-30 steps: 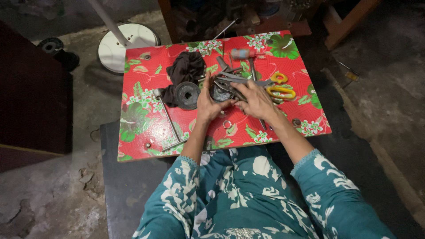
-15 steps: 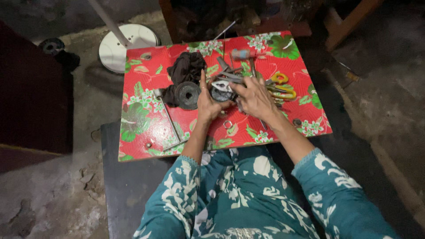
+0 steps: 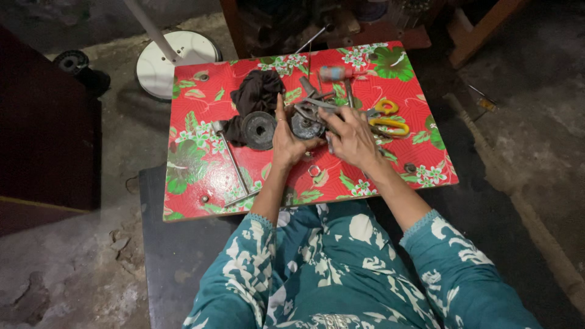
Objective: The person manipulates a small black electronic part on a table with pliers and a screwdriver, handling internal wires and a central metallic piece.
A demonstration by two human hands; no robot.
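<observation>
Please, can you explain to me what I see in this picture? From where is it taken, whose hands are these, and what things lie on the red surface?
The picture comes from a camera worn on a person's head, looking down at their own two bare hands. There is no machine. The left hand and the right hand together hold a round grey metal part above a small table with a red flowered cover. On it lie a dark cloth, a black disc, yellow-handled scissors, a thin metal rod and a small ring. A white round stand base sits on the floor behind.
</observation>
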